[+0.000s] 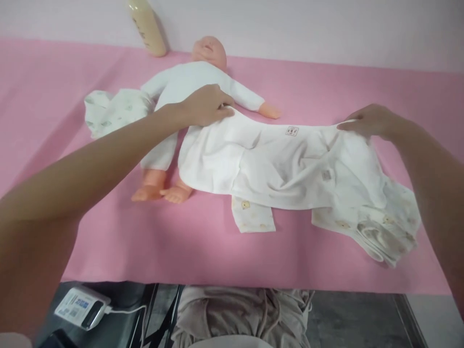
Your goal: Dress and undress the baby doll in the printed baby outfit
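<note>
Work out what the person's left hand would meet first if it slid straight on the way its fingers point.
Probably the plastic baby doll's white-sleeved arm, just beyond the left hand, which grips the white cotton garment; depth is unclear.

Both hands, left (205, 104) and right (366, 121), gripping white garment (282, 164) beside doll (188, 87).
</note>
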`<state>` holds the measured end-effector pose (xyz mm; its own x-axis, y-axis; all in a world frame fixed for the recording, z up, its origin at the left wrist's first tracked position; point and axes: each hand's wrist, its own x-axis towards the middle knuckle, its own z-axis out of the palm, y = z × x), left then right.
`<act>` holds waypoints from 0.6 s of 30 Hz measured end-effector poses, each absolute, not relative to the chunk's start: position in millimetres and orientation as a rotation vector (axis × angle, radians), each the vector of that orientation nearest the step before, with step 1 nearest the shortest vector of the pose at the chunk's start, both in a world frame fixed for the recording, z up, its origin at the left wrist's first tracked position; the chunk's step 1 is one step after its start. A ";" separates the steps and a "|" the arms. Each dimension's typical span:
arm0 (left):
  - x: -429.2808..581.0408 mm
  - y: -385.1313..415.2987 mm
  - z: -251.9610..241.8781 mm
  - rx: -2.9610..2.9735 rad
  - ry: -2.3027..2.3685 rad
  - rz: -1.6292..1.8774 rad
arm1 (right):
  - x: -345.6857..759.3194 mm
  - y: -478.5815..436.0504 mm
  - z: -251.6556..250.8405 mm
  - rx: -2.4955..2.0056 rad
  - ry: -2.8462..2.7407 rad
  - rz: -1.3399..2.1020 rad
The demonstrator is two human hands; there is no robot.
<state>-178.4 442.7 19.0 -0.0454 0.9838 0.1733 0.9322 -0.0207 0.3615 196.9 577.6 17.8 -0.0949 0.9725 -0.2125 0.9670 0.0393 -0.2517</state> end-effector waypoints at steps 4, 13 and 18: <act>-167.5 455.8 19.1 2.458 2.061 0.291 | 209.0 549.3 13.0 -2.148 -2.176 0.419; -137.2 470.2 32.2 2.302 2.413 -0.057 | 219.9 547.5 -6.8 -2.087 -2.376 -0.127; -166.0 461.6 35.0 2.212 2.289 0.562 | 190.7 534.9 7.4 -1.498 -2.583 -0.444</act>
<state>-166.0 461.6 35.0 -0.0613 0.9514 0.3017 0.9830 0.0051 0.1836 190.7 534.9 7.4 -0.5018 0.8280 0.2504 0.8641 0.4662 0.1900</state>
